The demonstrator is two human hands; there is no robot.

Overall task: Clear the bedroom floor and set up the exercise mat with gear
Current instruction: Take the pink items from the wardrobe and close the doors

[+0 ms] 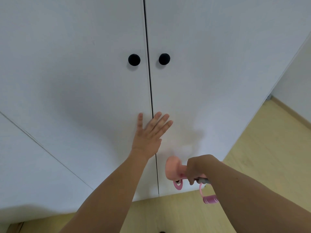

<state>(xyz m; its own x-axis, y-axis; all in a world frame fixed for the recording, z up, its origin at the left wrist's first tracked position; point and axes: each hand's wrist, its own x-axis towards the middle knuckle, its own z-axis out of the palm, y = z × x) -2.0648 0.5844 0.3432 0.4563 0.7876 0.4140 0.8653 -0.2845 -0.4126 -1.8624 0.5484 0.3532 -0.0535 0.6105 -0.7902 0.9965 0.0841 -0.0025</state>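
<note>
Looking down through the head camera, I see my left hand [149, 133] at the centre of the frame, fingers straight and spread, laid flat against the white wardrobe doors [202, 73] right across the dark seam where the two doors meet. Two round black knobs [134, 59] sit above it, one on each side of the seam. My right hand [199, 169], lower right of centre, is curled tightly around a pink dumbbell [174, 169], whose round end sticks out to the left of the fist. Pink cords with a ribbed pink grip [210, 199] dangle below that fist. Pale wooden floor [269, 148] fills the lower right.
</note>
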